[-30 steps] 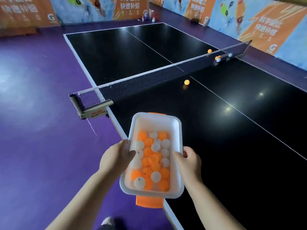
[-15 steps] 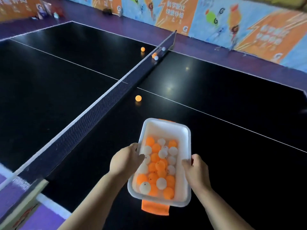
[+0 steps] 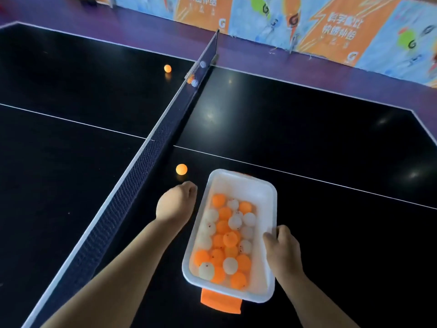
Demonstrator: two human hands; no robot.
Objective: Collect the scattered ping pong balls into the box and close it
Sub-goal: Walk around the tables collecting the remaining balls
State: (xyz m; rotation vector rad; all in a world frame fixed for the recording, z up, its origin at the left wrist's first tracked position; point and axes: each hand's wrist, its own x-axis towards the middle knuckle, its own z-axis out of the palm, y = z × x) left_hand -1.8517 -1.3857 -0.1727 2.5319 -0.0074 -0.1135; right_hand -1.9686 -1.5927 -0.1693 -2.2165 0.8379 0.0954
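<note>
Through the mesh at the far end of the net (image 3: 142, 166), three balls (image 3: 194, 83) blur together. The orange lid (image 3: 221, 301) under the box (image 3: 248, 188) shows mostly as a tab at the near end, and both forearms run off the bottom edge. Whether the box, half full of orange and white balls, rests on the black table (image 3: 307, 129) or hangs just above it is unclear. The left hand (image 3: 176, 204) hovers beside the box, knuckles up, fingers loosely bent and grasping nothing, near a lone orange ball (image 3: 181, 169) by the net. The right hand (image 3: 281, 249) clamps the box's right rim. Half a second earlier the left hand gripped the left rim; it has let go and reached forward.
</note>
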